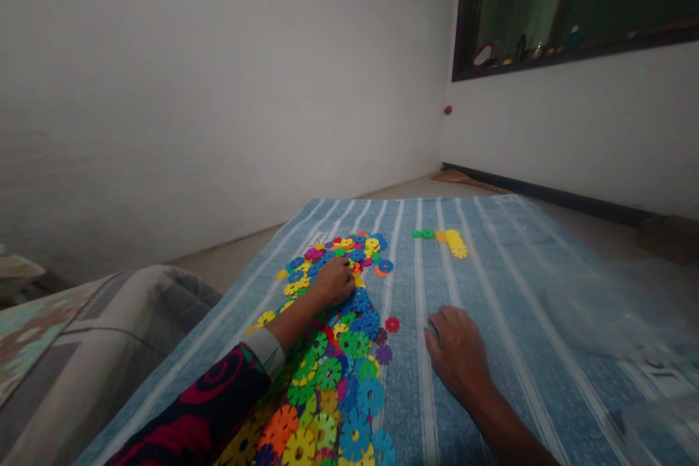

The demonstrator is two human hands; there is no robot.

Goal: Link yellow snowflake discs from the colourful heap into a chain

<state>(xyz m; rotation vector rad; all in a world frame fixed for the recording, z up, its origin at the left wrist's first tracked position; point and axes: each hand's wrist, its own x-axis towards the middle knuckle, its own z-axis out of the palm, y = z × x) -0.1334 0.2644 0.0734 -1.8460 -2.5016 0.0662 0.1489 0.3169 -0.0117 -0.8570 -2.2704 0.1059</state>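
A long heap of colourful notched plastic discs (328, 371), snowflake-shaped building pieces, runs down the left half of the cloth. My left hand (334, 282) rests on the upper part of this heap, fingers curled down among the pieces; its fingertips are hidden. To the right of the heap, my right hand (457, 349) is low over the cloth with fingers bent towards the thumb. A small dark bluish patch shows at its fingertips, too blurred to name. Near the far edge lie a group of yellow discs (456, 243) and two green discs (427, 234).
A blue cloth with white stripes (404, 284) covers the work surface. Clear plastic bags (595, 306) lie on its right side. At the left is a grey fabric-covered shape (125, 349). Behind are a white wall (245, 87) and a dark-framed window (464, 22).
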